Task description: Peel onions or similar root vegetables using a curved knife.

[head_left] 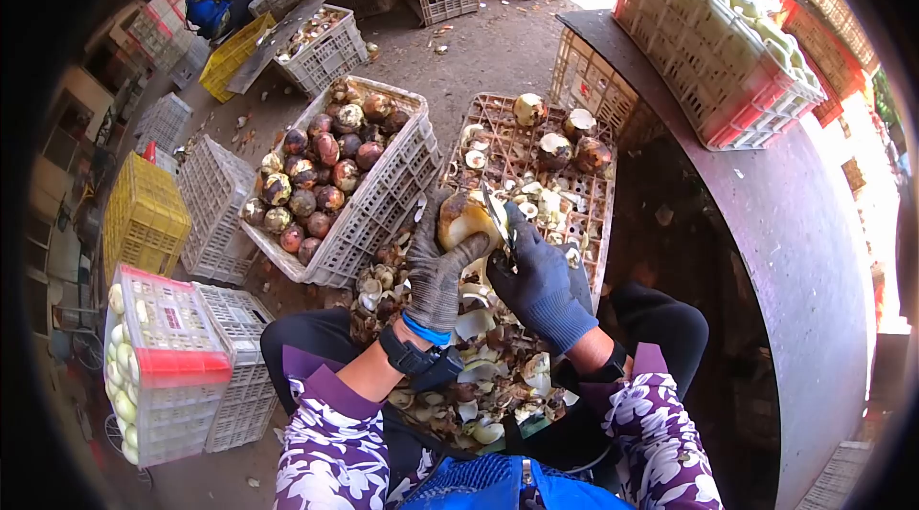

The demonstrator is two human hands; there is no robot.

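My left hand [440,271], in a dirty grey glove, is wrapped round a brown, partly peeled round fruit [469,221] with pale flesh bared on its right side. Beside it, my right hand [532,266], in a dark blue glove, is closed on a knife [494,213]. The blade points up and lies against the cut side of the fruit. Beneath both hands is a heap of peelings [479,366]. Just beyond them an upturned crate [585,266] bears several whole or part-cut fruits [555,151] and pale scraps.
At the left a tilted white crate [383,189] holds many brown fruits. Yellow crates [145,213] and a crate of pale peeled pieces [172,366] stand farther left. A curved board [766,213] at the right bears another full crate [713,51]. A person [209,8] is at the upper left.
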